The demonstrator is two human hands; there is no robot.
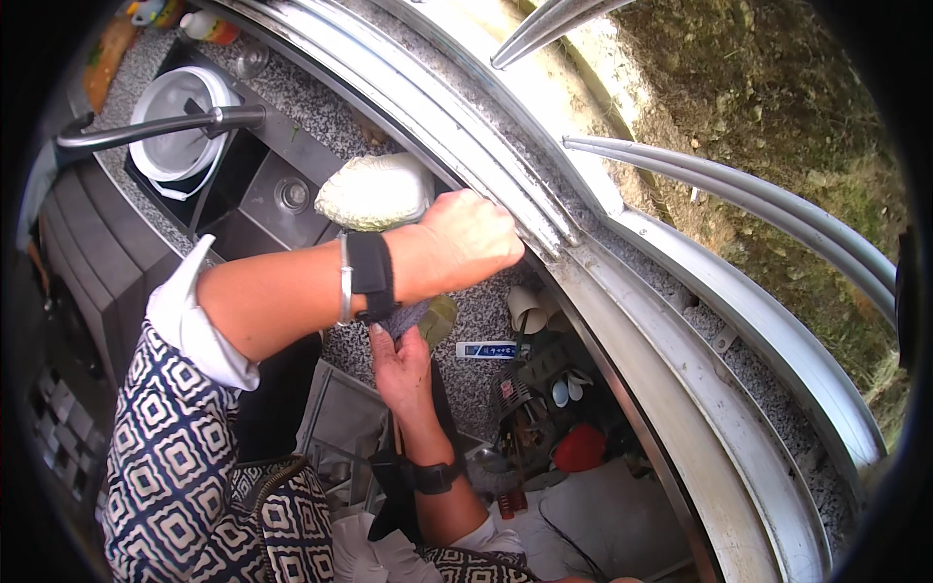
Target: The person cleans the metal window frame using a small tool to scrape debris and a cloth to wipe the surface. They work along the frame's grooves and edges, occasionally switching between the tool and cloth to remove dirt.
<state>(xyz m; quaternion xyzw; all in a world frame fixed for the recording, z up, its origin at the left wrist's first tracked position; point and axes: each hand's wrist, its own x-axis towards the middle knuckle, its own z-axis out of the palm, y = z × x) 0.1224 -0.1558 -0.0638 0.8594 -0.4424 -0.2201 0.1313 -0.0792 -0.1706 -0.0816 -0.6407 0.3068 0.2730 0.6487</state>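
Note:
My left hand (470, 237) is curled into a fist beside the window track, knuckles up. Its palm side is hidden, so I cannot tell whether anything is inside. Below the left wrist, my right hand (404, 364) pinches a grey-purple cloth (404, 318) between thumb and fingers. The left forearm covers part of that cloth. A greenish object (439, 321), partly hidden, lies beside the cloth. Beyond the left forearm, a napa cabbage (379, 191) rests on the speckled stone counter (477, 386) next to the sink.
A steel sink (273, 182) with a faucet (168, 125) and a white bucket (217, 80) is at left. A blue-and-white toothpaste-like packet (486, 350), a pale cup (526, 308) and a utensil basket (519, 390) stand to the right. The metal window track (466, 138) bounds the counter.

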